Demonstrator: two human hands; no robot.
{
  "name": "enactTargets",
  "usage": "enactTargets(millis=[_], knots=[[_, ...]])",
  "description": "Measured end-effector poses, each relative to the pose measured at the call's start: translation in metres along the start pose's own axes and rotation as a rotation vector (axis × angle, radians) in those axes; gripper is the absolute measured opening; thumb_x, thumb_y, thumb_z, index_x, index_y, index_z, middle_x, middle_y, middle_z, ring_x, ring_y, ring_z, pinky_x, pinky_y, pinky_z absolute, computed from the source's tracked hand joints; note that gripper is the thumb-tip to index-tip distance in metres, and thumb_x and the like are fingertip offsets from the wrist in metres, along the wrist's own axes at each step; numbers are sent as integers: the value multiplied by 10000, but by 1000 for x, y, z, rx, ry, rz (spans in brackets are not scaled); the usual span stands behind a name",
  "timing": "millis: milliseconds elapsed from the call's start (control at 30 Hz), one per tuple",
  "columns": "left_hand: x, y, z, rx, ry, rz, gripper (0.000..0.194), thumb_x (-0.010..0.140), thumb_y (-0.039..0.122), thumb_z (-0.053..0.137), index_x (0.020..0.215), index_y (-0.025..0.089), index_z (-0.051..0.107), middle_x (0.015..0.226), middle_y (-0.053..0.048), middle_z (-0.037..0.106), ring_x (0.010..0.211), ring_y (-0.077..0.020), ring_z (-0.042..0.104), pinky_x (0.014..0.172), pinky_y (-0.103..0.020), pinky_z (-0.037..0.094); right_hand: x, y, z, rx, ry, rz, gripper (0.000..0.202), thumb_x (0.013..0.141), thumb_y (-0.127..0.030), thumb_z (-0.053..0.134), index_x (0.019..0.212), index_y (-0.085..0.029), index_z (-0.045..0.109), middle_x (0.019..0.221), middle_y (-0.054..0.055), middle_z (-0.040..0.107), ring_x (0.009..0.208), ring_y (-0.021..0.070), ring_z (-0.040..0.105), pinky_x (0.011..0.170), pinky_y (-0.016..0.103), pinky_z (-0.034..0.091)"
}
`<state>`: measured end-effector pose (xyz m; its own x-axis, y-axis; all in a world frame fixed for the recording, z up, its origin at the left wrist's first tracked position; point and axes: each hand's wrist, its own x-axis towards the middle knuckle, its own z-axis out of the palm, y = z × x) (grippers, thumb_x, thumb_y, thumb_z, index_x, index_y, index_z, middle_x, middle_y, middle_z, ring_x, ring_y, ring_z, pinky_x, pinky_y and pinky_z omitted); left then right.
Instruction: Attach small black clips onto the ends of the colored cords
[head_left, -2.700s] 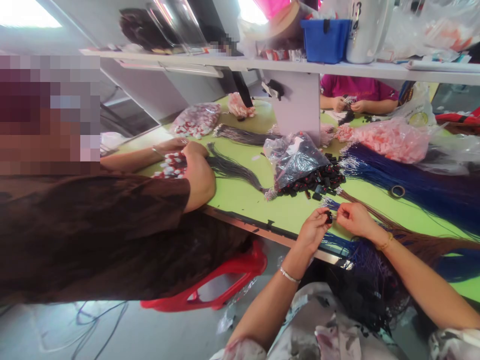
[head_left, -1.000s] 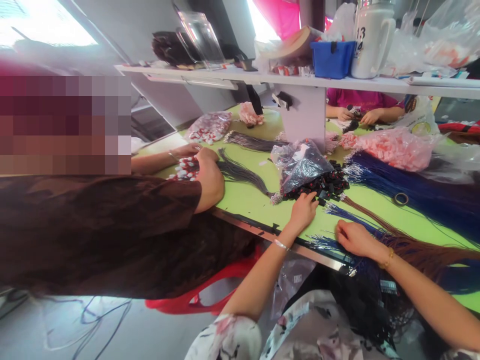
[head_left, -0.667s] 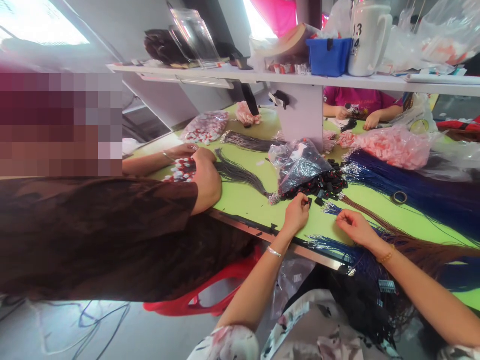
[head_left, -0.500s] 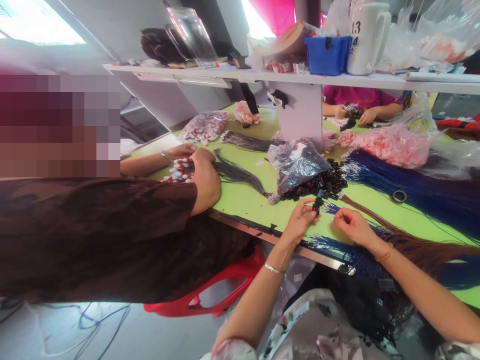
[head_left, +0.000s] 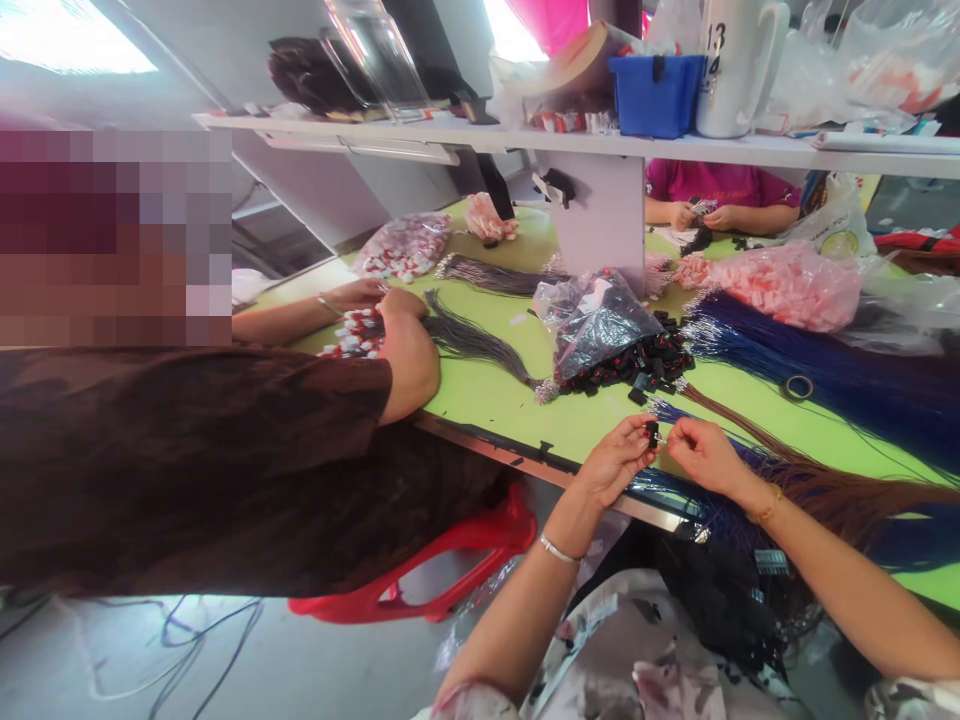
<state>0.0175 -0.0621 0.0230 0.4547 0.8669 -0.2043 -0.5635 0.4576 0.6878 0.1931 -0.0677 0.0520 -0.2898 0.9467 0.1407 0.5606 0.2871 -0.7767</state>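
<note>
Between the thumb and fingers of my left hand (head_left: 621, 460) is a small black connector (head_left: 652, 434), held over the table's front edge. My right hand (head_left: 701, 455) is closed in a pinch just right of the connector, its fingertips by a thin wire end. Behind my hands a pile of black connectors (head_left: 637, 365) spills from a clear plastic bag (head_left: 596, 325). Blue wires (head_left: 667, 487) with metal tips lie beneath my hands, and brown wires (head_left: 724, 418) run off to the right.
A co-worker's arm (head_left: 412, 360) rests on the table (head_left: 480, 405) at left, beside red and white parts. Dark blue wires (head_left: 825, 365), a tape ring (head_left: 796, 388) and pink parts (head_left: 795, 288) lie at right. A shelf (head_left: 735, 148) spans above. Another person (head_left: 724, 190) sits opposite.
My left hand has moved right and slightly down, away from the pile, bringing the black connector close to my right hand. My right hand has stayed nearly in place.
</note>
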Motion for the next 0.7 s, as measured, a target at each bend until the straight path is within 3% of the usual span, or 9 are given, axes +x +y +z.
enactTargets(millis=[233, 467, 600, 700], knots=[[-3, 1, 3, 77, 40, -1, 392, 648, 174, 764, 1015, 167, 627, 820, -8, 596, 689, -83, 571, 676, -216, 442, -1, 0, 2, -60, 2, -6, 126, 746, -200, 493, 631, -168, 535, 533, -36, 501, 488, 83, 387, 487, 202, 269], [-8, -5, 9, 350, 147, 145, 349, 648, 209, 750, 978, 141, 658, 805, -34, 624, 652, -92, 545, 604, -218, 410, 1, 3, 4, -99, 17, -46, 108, 730, -183, 503, 627, -167, 532, 526, -40, 488, 485, 80, 380, 484, 199, 265], [-8, -10, 11, 225, 209, 146, 360, 647, 201, 748, 987, 155, 638, 809, -24, 618, 684, -98, 564, 669, -238, 443, 1, 5, 4, -38, 28, -9, 122, 737, -191, 498, 621, -166, 527, 525, -41, 493, 478, 78, 384, 476, 197, 274], [-7, -10, 9, 79, 182, 76, 390, 628, 185, 765, 987, 161, 614, 823, -19, 616, 707, -100, 585, 689, -233, 451, 0, 5, 5, -24, 72, 6, 118, 742, -197, 504, 629, -169, 525, 521, -45, 483, 478, 78, 388, 479, 198, 280]])
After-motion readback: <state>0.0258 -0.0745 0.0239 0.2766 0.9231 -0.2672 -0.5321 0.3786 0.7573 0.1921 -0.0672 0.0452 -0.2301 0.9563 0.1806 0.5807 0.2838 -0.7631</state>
